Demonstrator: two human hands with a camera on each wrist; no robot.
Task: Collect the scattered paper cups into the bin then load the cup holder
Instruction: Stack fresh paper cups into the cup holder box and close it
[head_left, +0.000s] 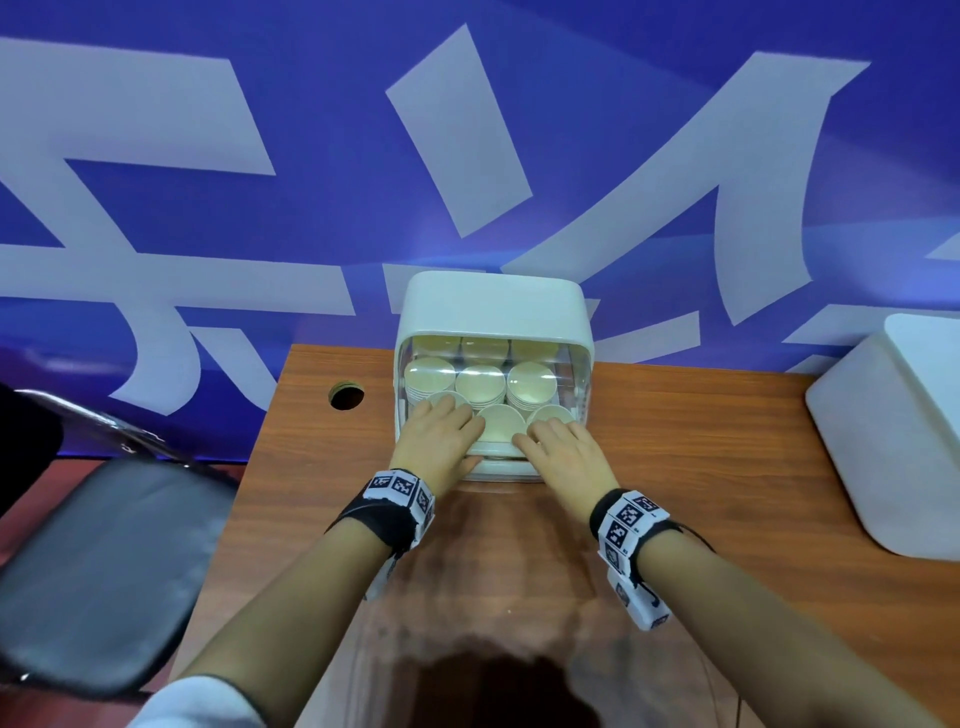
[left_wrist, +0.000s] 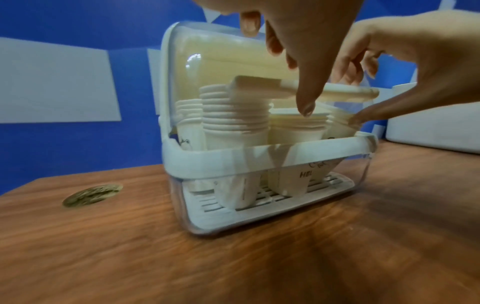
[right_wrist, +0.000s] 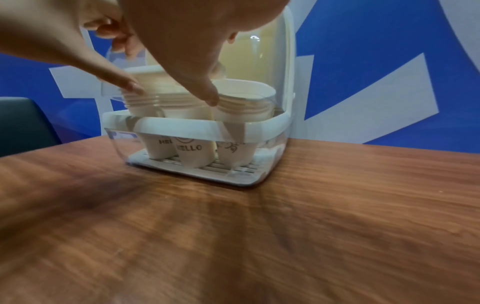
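Both hands were at the front of the cup holder (head_left: 493, 306), which sat at the back of the wooden table (head_left: 675, 457). Left hand (head_left: 441, 436) and right hand (head_left: 563, 452) were spread, fingers straight, touching the front paper cups (head_left: 501, 423), gripping nothing. Blue banner (head_left: 311, 218) behind; white bin (head_left: 893, 431) to the right.

The cup holder (head_left: 493, 312) stands on the table (head_left: 675, 467), at its far edge against the wall (head_left: 311, 104). Stacks of paper cups (head_left: 480, 384) stand upright inside it in rows, on a slatted tray (left_wrist: 221, 214) at its bottom. The left hand (head_left: 441, 436) and right hand (head_left: 563, 452) lie side by side at the holder's near opening, over the front row of cups. A round hole (head_left: 346, 396) in the table lies left of the holder. A bin (head_left: 893, 431) sits at the table's right, well apart from the holder. A chair (head_left: 104, 561) stands left of the table.
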